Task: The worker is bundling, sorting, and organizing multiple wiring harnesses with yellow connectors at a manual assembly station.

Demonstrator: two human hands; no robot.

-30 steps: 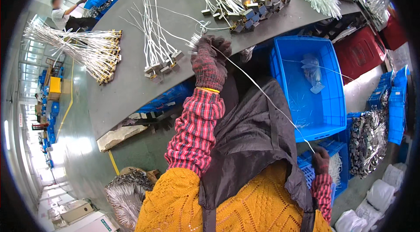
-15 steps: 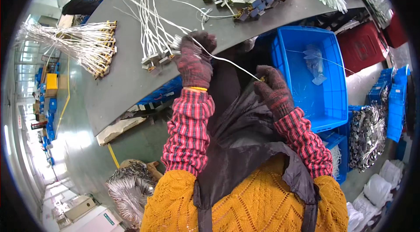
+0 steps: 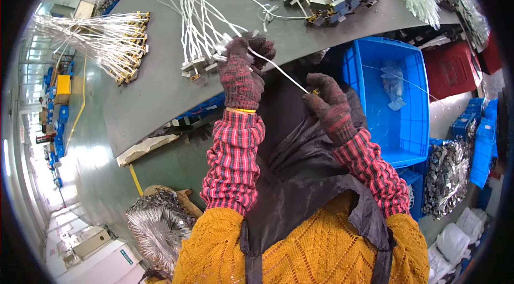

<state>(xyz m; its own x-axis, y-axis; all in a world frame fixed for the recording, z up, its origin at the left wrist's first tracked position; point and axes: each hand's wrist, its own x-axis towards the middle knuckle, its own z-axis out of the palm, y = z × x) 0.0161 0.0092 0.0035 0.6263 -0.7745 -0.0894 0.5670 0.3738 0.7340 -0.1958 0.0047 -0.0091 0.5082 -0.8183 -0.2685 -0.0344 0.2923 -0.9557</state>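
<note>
A white cable (image 3: 286,74) stretches between my two gloved hands in front of the table edge. My left hand (image 3: 242,72) is closed around it, just beside a small bunch of white cables with grey block ends (image 3: 197,65) lying on the table. My right hand (image 3: 330,104), lower and to the right, pinches the cable's other end, where a small yellowish connector shows between the fingertips. Whether my left fingers also grip part of the small bunch is hard to see.
A fan of white cables with brass ends (image 3: 126,51) lies on the grey table (image 3: 155,88) at left, a larger pile (image 3: 334,3) at the far side. A blue crate (image 3: 396,129) holding plastic scraps stands right, near a red bin (image 3: 450,72). Bundled cables (image 3: 158,225) sit lower left.
The view has shifted slightly. My right hand has come a little closer to my left, and the cable span between them is shorter. Both hands keep hold of it.
</note>
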